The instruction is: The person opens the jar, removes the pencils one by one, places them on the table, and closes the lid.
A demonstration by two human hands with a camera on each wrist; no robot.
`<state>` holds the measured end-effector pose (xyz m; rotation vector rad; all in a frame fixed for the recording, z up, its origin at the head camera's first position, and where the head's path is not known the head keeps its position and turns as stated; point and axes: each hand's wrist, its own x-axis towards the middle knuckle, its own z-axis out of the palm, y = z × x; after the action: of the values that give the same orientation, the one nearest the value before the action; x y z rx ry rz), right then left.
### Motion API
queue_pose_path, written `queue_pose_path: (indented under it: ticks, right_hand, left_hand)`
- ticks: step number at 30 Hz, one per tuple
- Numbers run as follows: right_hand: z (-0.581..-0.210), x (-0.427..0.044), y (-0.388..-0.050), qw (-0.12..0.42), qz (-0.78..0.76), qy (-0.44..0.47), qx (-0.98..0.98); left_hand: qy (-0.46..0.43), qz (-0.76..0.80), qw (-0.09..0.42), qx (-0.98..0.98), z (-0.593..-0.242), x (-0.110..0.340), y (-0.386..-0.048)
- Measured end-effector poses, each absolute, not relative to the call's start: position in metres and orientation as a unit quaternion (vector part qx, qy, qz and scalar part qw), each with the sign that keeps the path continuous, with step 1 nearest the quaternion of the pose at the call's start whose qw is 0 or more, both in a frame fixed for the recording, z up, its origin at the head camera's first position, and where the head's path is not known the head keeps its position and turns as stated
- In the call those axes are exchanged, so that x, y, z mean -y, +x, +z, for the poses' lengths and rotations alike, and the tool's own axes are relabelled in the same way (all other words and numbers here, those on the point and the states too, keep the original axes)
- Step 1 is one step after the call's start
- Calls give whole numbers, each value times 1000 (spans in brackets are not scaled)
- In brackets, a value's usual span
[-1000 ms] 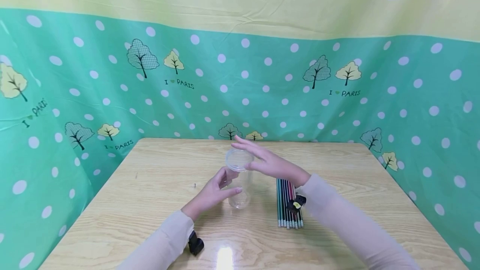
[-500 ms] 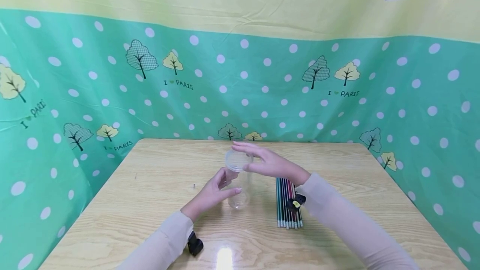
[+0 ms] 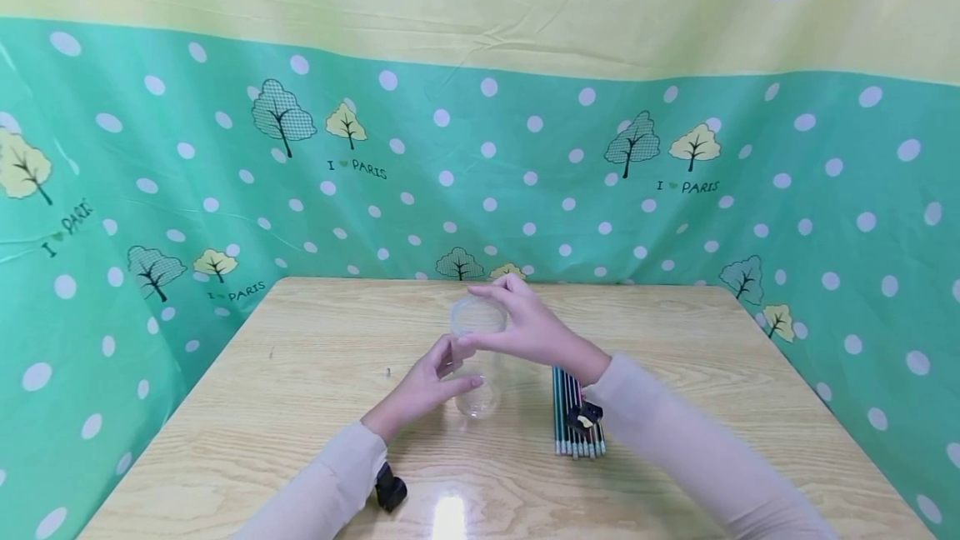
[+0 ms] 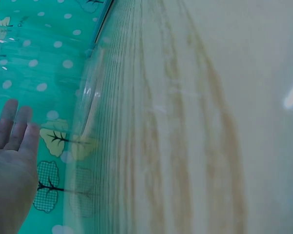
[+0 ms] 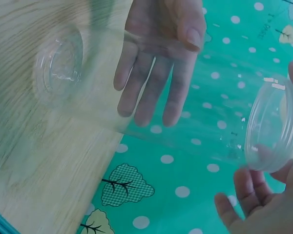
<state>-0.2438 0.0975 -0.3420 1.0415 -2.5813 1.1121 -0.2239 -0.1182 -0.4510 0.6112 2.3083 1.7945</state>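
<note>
A tall clear plastic jar stands upright on the table. My left hand holds its body from the left, thumb in front and fingers behind; the right wrist view shows those fingers through the transparent wall. On top of the jar is a clear ridged screw lid. My right hand grips this lid by its rim, with thumb and fingers on opposite sides. Inside the jar I see nothing. In the left wrist view, my left hand shows only at the left edge.
To the right lies a row of several dark and coloured pencils, eraser ends toward me, partly under the right wrist's camera. A tiny object is left of the jar. A green dotted cloth hangs behind the wooden table.
My right hand has turned on the lid; its thumb has swung left across the front and the fingers have curled in. The left hand and jar stay in place.
</note>
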Motion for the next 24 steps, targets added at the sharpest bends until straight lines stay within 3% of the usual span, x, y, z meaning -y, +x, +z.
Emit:
queue_pose_path:
  ticks: [6,24]
  right_hand:
    - [-343,-93,-242,74,340,343,872]
    - [-341,-120,-259,-60,406,455,790]
  left_hand:
    - [206,601,76,-769,-450,118,-224]
    - [201,598,77,-772,-452,119,-225]
